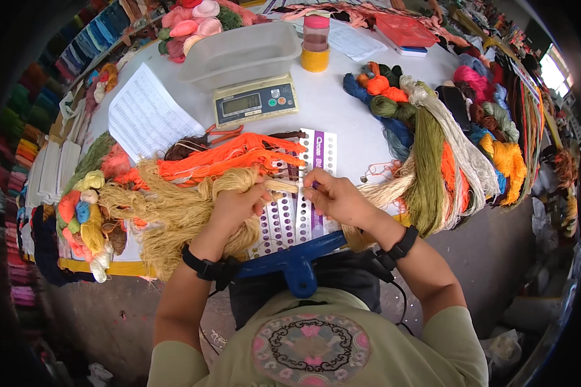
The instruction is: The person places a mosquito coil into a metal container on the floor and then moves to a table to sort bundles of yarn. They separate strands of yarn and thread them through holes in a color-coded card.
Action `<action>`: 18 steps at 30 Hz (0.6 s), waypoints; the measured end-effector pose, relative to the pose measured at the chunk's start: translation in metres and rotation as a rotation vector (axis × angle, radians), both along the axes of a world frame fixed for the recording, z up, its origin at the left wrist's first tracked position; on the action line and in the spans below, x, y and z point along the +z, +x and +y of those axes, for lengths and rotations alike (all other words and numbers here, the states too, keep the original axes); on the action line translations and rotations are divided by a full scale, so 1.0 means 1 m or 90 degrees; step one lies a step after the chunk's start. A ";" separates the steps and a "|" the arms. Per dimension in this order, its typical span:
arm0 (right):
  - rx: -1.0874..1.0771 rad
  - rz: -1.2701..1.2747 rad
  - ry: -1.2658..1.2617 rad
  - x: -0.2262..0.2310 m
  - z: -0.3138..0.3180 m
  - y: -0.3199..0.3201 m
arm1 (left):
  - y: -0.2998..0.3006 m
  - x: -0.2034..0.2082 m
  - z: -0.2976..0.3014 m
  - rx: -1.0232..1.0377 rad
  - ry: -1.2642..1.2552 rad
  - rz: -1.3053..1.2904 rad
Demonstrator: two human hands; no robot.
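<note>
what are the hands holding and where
Left hand grips the tan yarn skein near its end; right hand pinches that skein's strand tip over the card.

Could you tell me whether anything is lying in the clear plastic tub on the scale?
No, the tub sits on the scale with only its bare bottom showing through.

A digital scale (pixel 255 101) carries a clear plastic tub (pixel 241 53) well beyond the grip, printed sheet (pixel 147 115) to its left. Green skein (pixel 427 169) drapes off right, blue frame (pixel 295 258) sits just beneath.
</note>
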State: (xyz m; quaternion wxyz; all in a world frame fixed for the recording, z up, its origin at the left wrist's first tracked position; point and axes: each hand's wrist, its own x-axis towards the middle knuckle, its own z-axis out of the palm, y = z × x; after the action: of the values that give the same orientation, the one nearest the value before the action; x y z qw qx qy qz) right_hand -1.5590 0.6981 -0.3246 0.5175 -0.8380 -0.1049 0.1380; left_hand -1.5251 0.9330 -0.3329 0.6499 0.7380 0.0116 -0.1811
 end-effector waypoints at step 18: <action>-0.012 0.075 0.168 -0.019 -0.003 0.003 | -0.020 0.025 -0.048 -0.277 0.050 0.069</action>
State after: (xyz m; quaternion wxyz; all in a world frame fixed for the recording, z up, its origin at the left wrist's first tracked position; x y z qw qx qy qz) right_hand -1.5559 0.6955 -0.3441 0.6299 -0.7539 -0.0833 0.1673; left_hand -1.5449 0.8846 -0.3080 0.5651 0.7368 -0.1058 -0.3558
